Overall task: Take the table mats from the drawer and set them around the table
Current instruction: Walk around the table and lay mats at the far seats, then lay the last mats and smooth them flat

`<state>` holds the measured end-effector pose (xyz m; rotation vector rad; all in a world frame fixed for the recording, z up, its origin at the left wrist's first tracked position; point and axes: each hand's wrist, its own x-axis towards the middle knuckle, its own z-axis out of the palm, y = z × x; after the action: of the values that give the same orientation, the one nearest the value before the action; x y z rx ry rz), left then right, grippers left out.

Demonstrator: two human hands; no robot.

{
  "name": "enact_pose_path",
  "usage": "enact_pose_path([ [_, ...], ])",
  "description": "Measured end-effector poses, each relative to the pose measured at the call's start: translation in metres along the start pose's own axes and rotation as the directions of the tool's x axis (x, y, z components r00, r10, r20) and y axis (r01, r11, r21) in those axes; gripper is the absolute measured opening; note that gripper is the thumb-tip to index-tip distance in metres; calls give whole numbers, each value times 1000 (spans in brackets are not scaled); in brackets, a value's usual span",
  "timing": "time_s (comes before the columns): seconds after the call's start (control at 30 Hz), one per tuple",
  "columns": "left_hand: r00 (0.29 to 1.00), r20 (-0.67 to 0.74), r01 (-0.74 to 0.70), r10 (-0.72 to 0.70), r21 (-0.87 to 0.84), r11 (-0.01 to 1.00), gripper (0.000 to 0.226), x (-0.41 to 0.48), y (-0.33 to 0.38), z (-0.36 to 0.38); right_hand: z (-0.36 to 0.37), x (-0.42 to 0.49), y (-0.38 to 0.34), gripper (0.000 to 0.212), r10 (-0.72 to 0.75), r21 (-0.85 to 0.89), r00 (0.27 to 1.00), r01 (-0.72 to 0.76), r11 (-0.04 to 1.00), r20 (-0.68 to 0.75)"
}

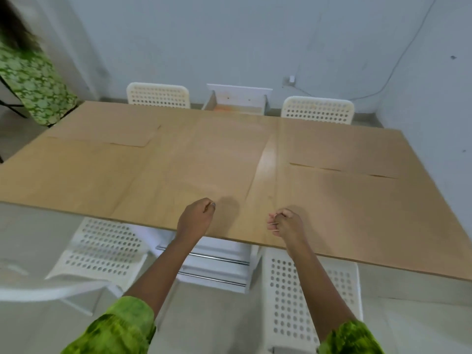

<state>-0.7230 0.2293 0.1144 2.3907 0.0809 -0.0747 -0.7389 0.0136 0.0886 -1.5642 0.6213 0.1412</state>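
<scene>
A tan table (267, 157) is seen from above, with white chairs (158, 95) around it. Two mats of nearly the table's colour are made out: a left mat (107, 131) at the far side and a right mat (342, 154). The left hand (195, 221) and right hand (286, 222) are held over the near edge with fingers curled; whether a mat edge is pinched cannot be told. A drawer (237, 100) stands open beyond the far edge.

Four chairs (158, 95), one table (209, 159), two hands (195, 221), at least two mats (107, 132).
</scene>
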Motion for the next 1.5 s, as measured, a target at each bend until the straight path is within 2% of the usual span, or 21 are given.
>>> enact_pose_path([
  [0.13, 999, 45, -1, 3, -41, 999, 29, 12, -42, -54, 73, -10, -10, 29, -25, -77, 999, 26, 997, 21],
  [0.2, 998, 66, 0, 4, -59, 998, 28, 19, -60, -75, 103, -9, -17, 25, -80, -205, 996, 84, 975, 32],
  [0.3, 994, 107, -4, 13, -77, 997, 27, 33, -79, -91, 130, -2, -28, 13, -170, -465, 984, 176, 867, 55],
  [0.4, 992, 125, 29, -15, -103, 994, 28, 55, -92, -100, 153, 15, -40, 28, -186, -632, 976, 215, 744, 113],
  [0.53, 977, 183, 129, -109, -99, 987, 42, 94, -103, -97, 176, 42, -50, 40, -173, -750, 968, 251, 611, 183],
  [0.63, 952, 200, 252, -230, -92, 963, 56, 126, -111, -92, 187, 64, -50, 39, -156, -803, 968, 251, 540, 198],
  [0.8, 877, 229, 436, -423, -8, 900, 72, 169, -113, -79, 194, 94, -57, 28, -150, -799, 984, 170, 577, 101],
  [0.93, 804, 342, 558, -486, -155, 815, 78, 197, -103, -68, 192, 113, -61, 25, -102, -777, 991, 134, 615, 90],
  [1.0, 795, 294, 581, -531, -120, 805, 74, 205, -98, -64, 192, 119, -63, 25, -78, -768, 993, 119, 629, 90],
  [1.1, 791, 129, 598, -598, 46, 800, 86, 209, -93, -64, 195, 126, -65, 17, -34, -759, 997, 80, 646, 76],
  [1.17, 777, 109, 619, -620, 50, 784, 93, 210, -93, -64, 199, 127, -66, 23, -22, -761, 998, 62, 646, 62],
  [1.2, 764, 122, 636, -634, 24, 771, 93, 212, -94, -64, 201, 126, -66, 24, -16, -760, 998, 54, 648, 57],
  [1.3, 729, 213, 682, -651, -300, 666, 80, 222, -104, -59, 204, 124, -65, 13, -13, -742, 999, 33, 669, 33],
  [1.33, 733, 230, 677, -641, -347, 649, 72, 221, -104, -59, 204, 124, -65, 11, -18, -737, 1000, 29, 675, 23],
  [1.4, 745, 208, 667, -634, -236, 706, 64, 217, -104, -58, 202, 125, -63, 9, -28, -736, 1000, 25, 677, 8],
  [1.47, 757, 139, 650, -638, -60, 758, 70, 215, -101, -57, 202, 126, -62, 7, -32, -736, 999, 22, 677, 1],
  [1.5, 759, 133, 648, -637, -55, 760, 71, 215, -98, -57, 202, 127, -61, 7, -33, -736, 999, 23, 677, 1],
])
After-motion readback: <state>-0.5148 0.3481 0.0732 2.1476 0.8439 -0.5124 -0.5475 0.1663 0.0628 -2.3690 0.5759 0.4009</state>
